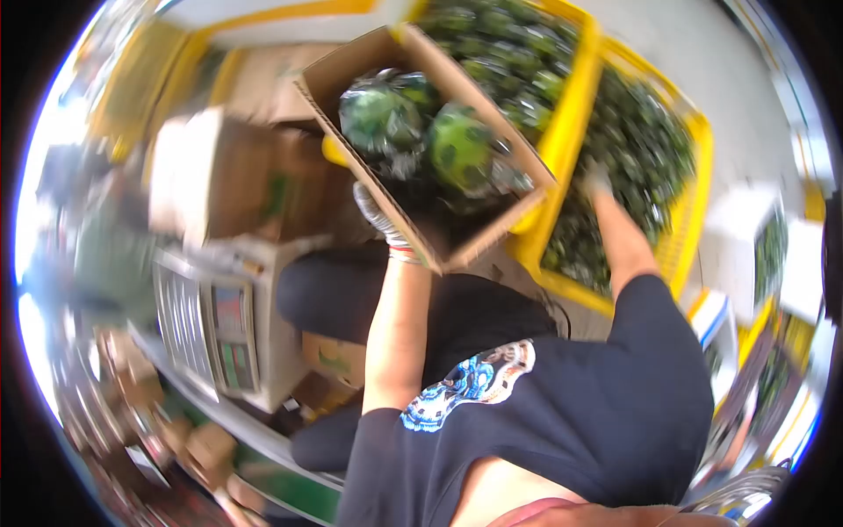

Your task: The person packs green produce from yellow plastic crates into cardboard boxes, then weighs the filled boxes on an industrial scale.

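My left hand (379,218), in a pale striped glove, grips the near left side of an open cardboard box (386,198) held up in front of me. Inside the box lie round green fruits (461,147) in shiny clear wrapping, with dark shadow at its near end. My right arm stretches out to the right, and my right hand (598,183) is down among many small wrapped green pieces (637,132) in a yellow crate (694,211). Motion blurs its fingers, so I cannot tell what they hold.
A second yellow crate (590,35) of wrapped green pieces stands beyond the box. Left of me are cardboard boxes (224,180) and a scale-like machine with a display panel (233,334). White boxes (742,233) stand at the far right. A blurred person (114,246) is at far left.
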A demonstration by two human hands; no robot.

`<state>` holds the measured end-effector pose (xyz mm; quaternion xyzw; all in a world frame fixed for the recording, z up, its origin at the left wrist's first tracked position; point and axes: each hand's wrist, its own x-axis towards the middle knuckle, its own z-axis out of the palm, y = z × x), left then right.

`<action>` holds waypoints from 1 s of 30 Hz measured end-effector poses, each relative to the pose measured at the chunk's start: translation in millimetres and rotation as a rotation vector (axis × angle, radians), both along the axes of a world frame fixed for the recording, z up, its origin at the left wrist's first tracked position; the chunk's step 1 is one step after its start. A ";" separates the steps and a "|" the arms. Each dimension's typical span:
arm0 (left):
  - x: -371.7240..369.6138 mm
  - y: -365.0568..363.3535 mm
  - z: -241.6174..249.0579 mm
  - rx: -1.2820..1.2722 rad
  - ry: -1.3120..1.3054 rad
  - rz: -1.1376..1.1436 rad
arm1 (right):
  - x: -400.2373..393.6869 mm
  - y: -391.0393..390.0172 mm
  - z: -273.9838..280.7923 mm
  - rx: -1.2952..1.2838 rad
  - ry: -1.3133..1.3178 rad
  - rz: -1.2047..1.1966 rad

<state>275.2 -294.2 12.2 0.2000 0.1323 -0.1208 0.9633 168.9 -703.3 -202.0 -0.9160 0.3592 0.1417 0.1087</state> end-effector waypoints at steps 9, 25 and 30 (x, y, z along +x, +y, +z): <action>-60.1 225.3 72.1 -0.135 -0.476 0.412 | 8.5 26.1 69.8 0.216 -0.666 -0.021; -200.7 325.0 -71.6 0.129 -0.633 1.122 | 10.7 558.4 401.8 1.494 -0.720 1.545; -220.7 331.3 -26.5 -0.438 -0.863 1.094 | -32.8 615.9 417.2 0.777 -0.640 2.135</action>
